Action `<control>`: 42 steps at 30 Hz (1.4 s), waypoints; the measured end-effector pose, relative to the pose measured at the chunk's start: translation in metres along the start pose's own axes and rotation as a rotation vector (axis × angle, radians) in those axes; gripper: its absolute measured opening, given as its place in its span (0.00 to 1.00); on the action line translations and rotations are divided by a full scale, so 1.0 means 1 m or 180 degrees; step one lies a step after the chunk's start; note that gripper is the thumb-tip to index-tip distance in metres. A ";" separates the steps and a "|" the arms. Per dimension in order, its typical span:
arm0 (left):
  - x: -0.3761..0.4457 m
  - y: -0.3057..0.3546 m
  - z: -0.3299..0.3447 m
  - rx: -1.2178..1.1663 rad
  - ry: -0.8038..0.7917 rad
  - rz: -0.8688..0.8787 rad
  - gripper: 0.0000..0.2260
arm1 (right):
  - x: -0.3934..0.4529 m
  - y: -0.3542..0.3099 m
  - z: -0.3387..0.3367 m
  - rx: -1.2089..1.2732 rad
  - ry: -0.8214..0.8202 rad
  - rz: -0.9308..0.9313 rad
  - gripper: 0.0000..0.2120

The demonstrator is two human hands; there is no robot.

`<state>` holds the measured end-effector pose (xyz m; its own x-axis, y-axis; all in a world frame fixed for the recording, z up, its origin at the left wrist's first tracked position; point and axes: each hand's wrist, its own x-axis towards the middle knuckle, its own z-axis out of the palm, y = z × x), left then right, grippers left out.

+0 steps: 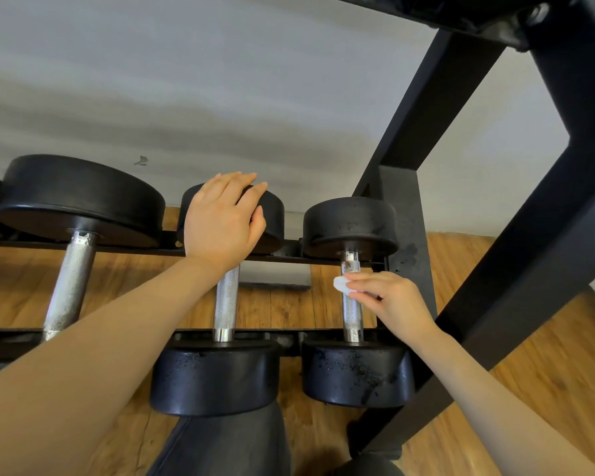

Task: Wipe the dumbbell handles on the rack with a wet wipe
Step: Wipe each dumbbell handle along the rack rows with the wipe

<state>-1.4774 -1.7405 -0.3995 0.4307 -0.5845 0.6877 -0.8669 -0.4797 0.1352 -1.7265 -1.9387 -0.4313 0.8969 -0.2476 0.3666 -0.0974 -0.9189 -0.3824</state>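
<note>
The right hand [390, 300] pinches a balled wet wipe [341, 285] against the rightmost dumbbell handle [352, 310], at four o'clock from the left hand [224, 221], whose relaxed fingers steady the middle dumbbell's far head [272, 218]. Better, I'd judge, to wrap the wipe around and twist, reaching the rust spots up top.

We count three full dumbbells [352, 300] on one black rack [495, 269], with the edge of a fourth at far left, one wet wipe [340, 285], and two bare hands [220, 221].
</note>
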 end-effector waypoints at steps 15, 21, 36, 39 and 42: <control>0.000 0.001 -0.001 -0.0020 0.0076 0.0011 0.17 | 0.000 0.002 -0.003 -0.1118 0.0572 -0.0734 0.09; 0.000 0.002 -0.002 -0.0019 0.0060 -0.0002 0.18 | 0.005 -0.003 -0.003 -0.0858 0.0247 -0.0569 0.14; 0.003 0.006 -0.010 -0.0022 -0.0187 -0.0167 0.21 | 0.006 -0.016 -0.009 -0.0798 -0.0367 -0.0161 0.09; 0.003 0.007 -0.010 -0.0027 -0.0195 -0.0223 0.21 | 0.010 -0.016 -0.007 -0.0612 -0.0106 0.0168 0.08; 0.002 0.009 -0.011 -0.0028 -0.0214 -0.0295 0.21 | 0.010 -0.018 -0.003 -0.0357 0.0034 0.0396 0.09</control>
<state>-1.4871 -1.7389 -0.3890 0.5247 -0.5805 0.6226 -0.8246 -0.5282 0.2025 -1.7173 -1.9252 -0.4179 0.8702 -0.3644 0.3315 -0.2555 -0.9092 -0.3286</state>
